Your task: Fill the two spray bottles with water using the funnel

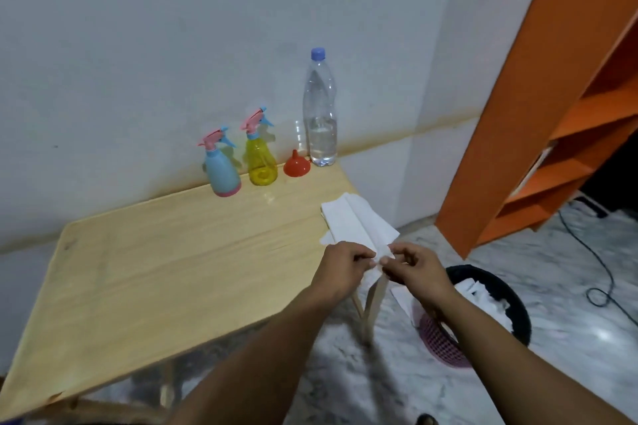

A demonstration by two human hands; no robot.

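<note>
Light wood table [165,262] against white wall. Far edge, left to right: blue spray bottle [222,172], yellow spray bottle [261,157], orange funnel [297,165] mouth-down, water bottle [320,121] capped, part full. Left hand [340,269] and right hand [416,267] both pinching the near corner of the white tissue [357,226] at table's right edge.

Left of the hands [376,264] the counter [155,269] is wide and bare. Ahead, white paper [359,226] lies first; beyond it the bottles [255,152] and the funnel [297,165] stand close together.
</note>
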